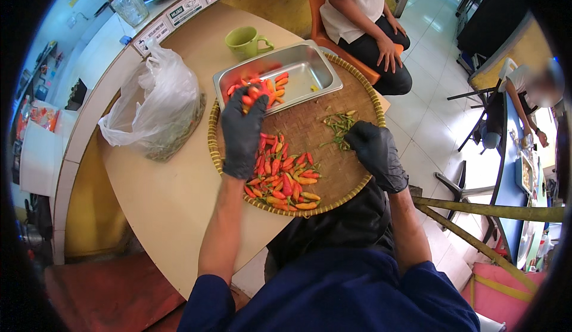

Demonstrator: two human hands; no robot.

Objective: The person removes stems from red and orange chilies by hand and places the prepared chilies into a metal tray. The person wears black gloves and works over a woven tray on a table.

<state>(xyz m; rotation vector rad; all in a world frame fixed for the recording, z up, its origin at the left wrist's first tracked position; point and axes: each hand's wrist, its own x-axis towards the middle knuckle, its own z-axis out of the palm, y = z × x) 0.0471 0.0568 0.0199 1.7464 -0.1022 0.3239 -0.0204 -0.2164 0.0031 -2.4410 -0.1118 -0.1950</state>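
Observation:
My left hand (243, 133), in a black glove, holds several red chilies (254, 92) over the left end of a rectangular steel pan (313, 70). Red and orange chilies (279, 86) lie in that pan, some of them blurred. My right hand (373, 153), also gloved in black, is curled closed beside a small heap of green chili stems (338, 126); its fingertips are hidden. Both hands are above a round woven bamboo tray (308, 180). A pile of red and orange chilies (283, 175), many with stems, spreads over the tray's near left part.
A white plastic bag (156, 95) with greenish contents stands left on the cream table (178, 189). Behind the pan is a green mug (243, 41). A person (357, 19) sits on an orange chair at the far side; another person (520, 95) is at a blue table (514, 153), right.

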